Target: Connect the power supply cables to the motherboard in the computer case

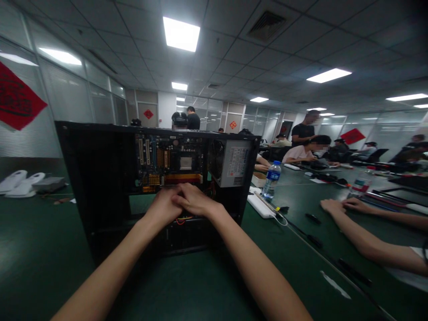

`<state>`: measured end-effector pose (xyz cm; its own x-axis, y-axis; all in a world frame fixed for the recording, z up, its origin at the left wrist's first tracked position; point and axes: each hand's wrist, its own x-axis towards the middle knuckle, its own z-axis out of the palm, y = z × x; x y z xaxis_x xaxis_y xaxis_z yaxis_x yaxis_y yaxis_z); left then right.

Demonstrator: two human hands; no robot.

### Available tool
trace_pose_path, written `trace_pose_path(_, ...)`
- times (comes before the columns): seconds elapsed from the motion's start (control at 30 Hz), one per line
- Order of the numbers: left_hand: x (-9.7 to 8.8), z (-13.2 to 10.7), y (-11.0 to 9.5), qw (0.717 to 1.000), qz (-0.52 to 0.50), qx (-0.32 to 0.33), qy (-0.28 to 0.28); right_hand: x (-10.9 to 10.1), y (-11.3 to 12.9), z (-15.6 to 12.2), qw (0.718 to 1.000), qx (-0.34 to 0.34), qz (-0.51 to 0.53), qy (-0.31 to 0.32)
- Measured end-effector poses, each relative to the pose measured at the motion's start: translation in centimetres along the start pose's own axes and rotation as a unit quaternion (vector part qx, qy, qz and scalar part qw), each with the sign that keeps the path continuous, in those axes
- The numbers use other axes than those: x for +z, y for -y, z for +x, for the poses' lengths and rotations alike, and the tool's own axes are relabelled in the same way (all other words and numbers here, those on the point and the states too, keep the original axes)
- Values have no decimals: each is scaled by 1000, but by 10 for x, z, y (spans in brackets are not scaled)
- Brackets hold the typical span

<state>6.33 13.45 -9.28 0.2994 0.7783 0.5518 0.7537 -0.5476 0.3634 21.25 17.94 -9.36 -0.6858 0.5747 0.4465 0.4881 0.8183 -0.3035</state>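
An opened black computer case (249, 165) stands on the table, its inside facing me. Inside it are a motherboard (174, 149) with a square metallic chip (186, 163), orange memory slots (190, 177) and a silver power supply (236, 162). My left hand (163, 205) and my right hand (197, 199) meet and overlap in front of the board's lower edge, just below the orange slots. Both are closed, fingers curled together; anything between them is hidden. Thin red and yellow wires (182, 219) hang just beneath them.
White slippers (25, 183) and a grey box (50, 183) lie to the left. Right of the case are a water bottle (272, 179), a white power bank (260, 204) and cables on the green table (290, 263). Another person's forearms (354, 232) rest at the right.
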Motion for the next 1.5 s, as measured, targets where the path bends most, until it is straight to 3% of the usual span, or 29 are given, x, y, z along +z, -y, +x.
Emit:
trace_pose_path(0.13,-5,-2,-9,995,64,-58,44,-2,2,0,1000,6,-21,-6)
trace_pose_path(0.27,-7,-1,-17,992,87,-87,39,-1,1,-1,999,12,25,-28)
trace_pose_path(0.37,-5,-1,-16,989,103,-98,42,1,0,-1,996,25,81,-11)
trace_pose_path(0.5,-5,-1,-10,985,127,-111,43,7,-5,-2,982,62,158,85)
trace_pose_path(0.63,-3,-2,-6,986,130,-103,25,9,-12,-2,954,149,148,213)
trace_pose_path(0.83,0,1,5,992,83,-90,3,6,-18,-2,937,148,107,297)
trace_pose_path(0.97,-2,5,6,995,36,-92,-11,5,-19,-4,911,189,58,361)
trace_pose_path(1.27,-3,7,5,993,-23,-116,-28,6,-13,-1,949,49,108,291)
trace_pose_path(1.5,-2,8,1,994,-17,-106,-15,9,-15,1,954,29,92,284)
